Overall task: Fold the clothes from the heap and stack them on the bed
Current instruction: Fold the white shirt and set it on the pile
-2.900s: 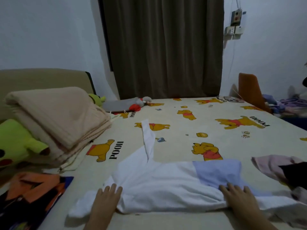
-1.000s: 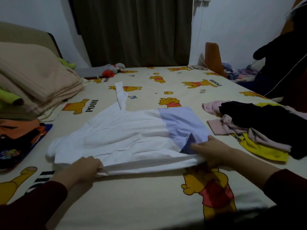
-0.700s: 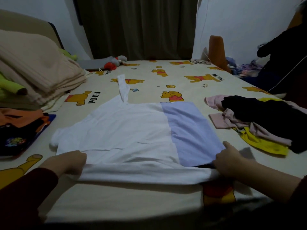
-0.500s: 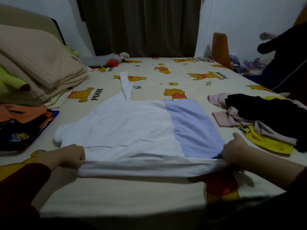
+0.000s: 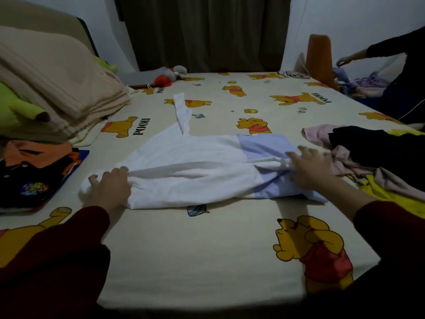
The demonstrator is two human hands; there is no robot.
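Head view: lying mid-bed on cream cartoon-print bed sheet, white cotton garment with lilac panel, near long edge doubled over. Gripping its ends, left hand curled at white end, right hand pinching lilac end. Worth pulling taut, aligning edges, pressing crease flat before releasing.

Hands in front: two, a left hand and a right hand, both on the same garment.
Shirts spread out: one, a white shirt with a lilac panel.
Heaps of loose clothes: one heap, at right; its pieces overlap too much to count.
Folded blankets: one beige blanket, at left.
Beds: one bed under a bear-print sheet.
Bears fully seen on the sheet: at least six.
Curtains: one curtain.
Other people: one person, at far right, only partly seen.
Red-and-grey soft toys by the curtain: one toy.
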